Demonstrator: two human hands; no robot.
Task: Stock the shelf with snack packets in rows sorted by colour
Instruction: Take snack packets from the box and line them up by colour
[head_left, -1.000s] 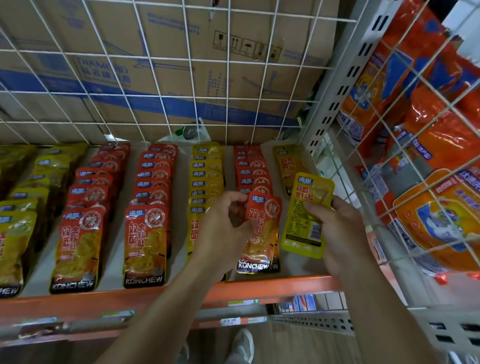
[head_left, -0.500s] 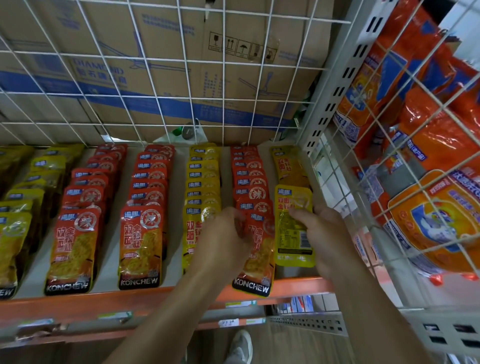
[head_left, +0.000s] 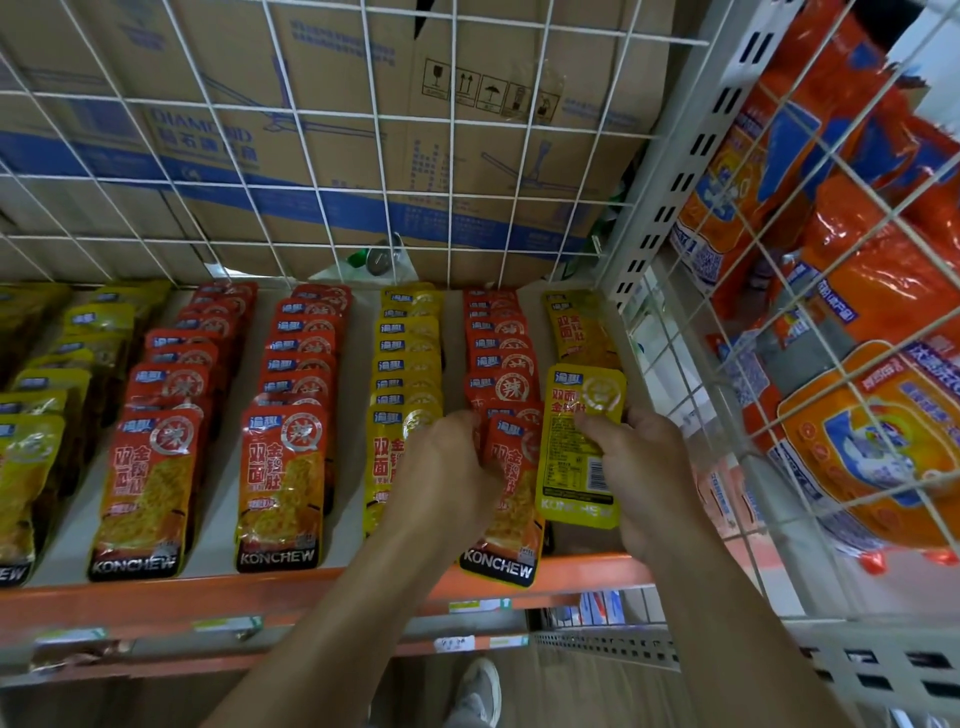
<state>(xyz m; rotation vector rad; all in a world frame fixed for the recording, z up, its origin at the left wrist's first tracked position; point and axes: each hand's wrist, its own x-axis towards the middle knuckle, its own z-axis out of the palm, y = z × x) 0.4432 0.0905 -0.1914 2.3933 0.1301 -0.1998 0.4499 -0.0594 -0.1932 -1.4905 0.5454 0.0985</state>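
Observation:
Rows of snack packets lie on the shelf (head_left: 343, 587). My right hand (head_left: 644, 467) pinches a yellow packet (head_left: 582, 441) flat on the far-right row, in front of another yellow packet (head_left: 576, 327). My left hand (head_left: 447, 478) grips the front red packet (head_left: 509, 509) of the neighbouring red row (head_left: 498, 353); its bottom end hangs over the orange shelf edge. To the left run a yellow row (head_left: 410, 353), two red rows (head_left: 301, 374) and more yellow rows (head_left: 52, 374).
A white wire grid (head_left: 311, 171) backs the shelf, with cardboard boxes (head_left: 467, 130) behind it. A perforated white upright (head_left: 670, 171) and a wire side panel (head_left: 779, 312) with large orange bags (head_left: 857, 270) close off the right. My shoe (head_left: 478, 691) shows below.
My right hand has brought the yellow packet down from the air onto the far-right row. My left hand stayed on the front red packet, which slid toward the shelf edge.

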